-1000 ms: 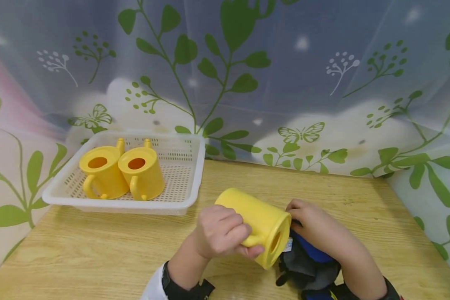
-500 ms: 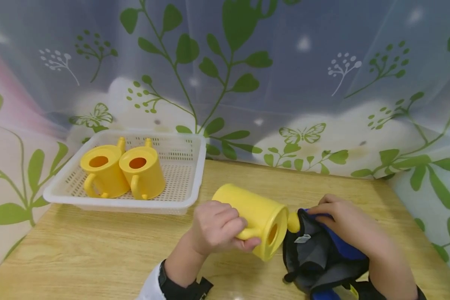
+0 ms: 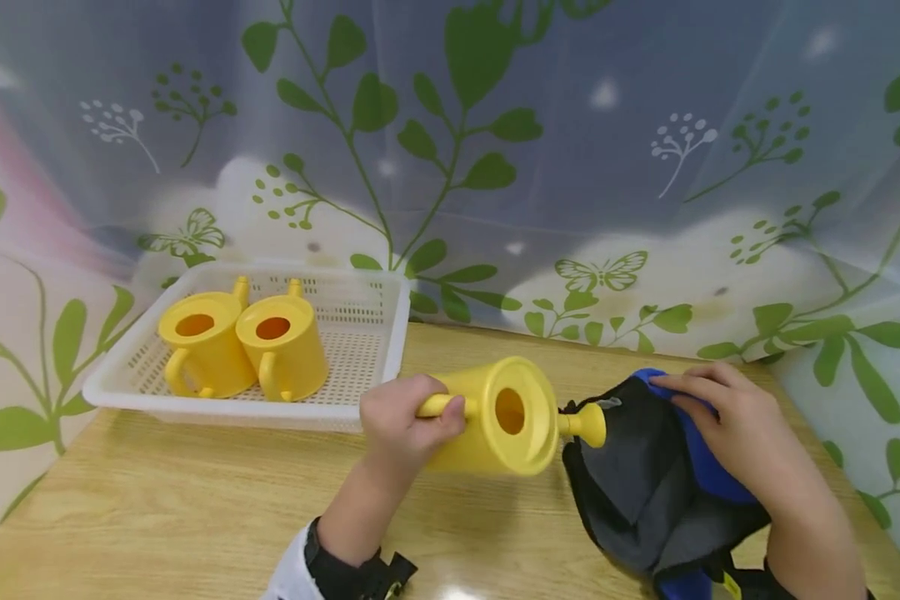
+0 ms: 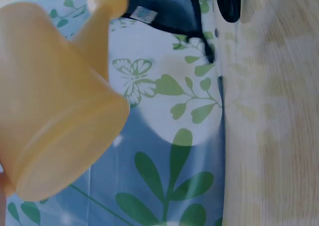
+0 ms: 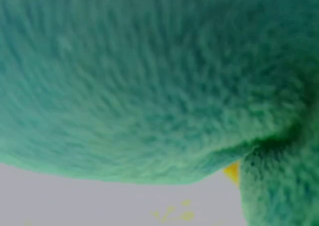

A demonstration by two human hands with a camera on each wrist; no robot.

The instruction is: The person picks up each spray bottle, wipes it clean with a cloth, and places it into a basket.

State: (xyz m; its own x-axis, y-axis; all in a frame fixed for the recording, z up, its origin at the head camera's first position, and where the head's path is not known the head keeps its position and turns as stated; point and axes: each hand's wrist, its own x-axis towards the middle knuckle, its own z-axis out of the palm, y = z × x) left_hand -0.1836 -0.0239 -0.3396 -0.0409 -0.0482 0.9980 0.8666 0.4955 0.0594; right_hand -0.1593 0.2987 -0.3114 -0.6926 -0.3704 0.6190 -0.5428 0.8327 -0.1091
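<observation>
My left hand (image 3: 408,421) grips the handle of a yellow toy watering can (image 3: 487,412), tilted on its side above the table. Its round opening faces me and its spout (image 3: 587,425) points right, overlapping the dark lining of a cloth bag (image 3: 637,475). With its fingers on the blue outer edge, my right hand (image 3: 735,425) holds the bag's mouth up. In the left wrist view the watering can (image 4: 55,96) hangs large and near, the bag's dark rim (image 4: 167,7) beyond the spout. Plush, blue-green-looking fabric (image 5: 124,86) fills most of the right wrist view.
On the left of the wooden table (image 3: 217,492) stands a white perforated basket (image 3: 360,350). It contains two upright yellow watering cans (image 3: 213,350), side by side. A leaf-printed curtain (image 3: 570,192) hangs right behind the table.
The watering can's spout has come into view out of the bag as the can turned its opening toward me. My right hand has shifted right with the bag's edge, spreading the bag wider.
</observation>
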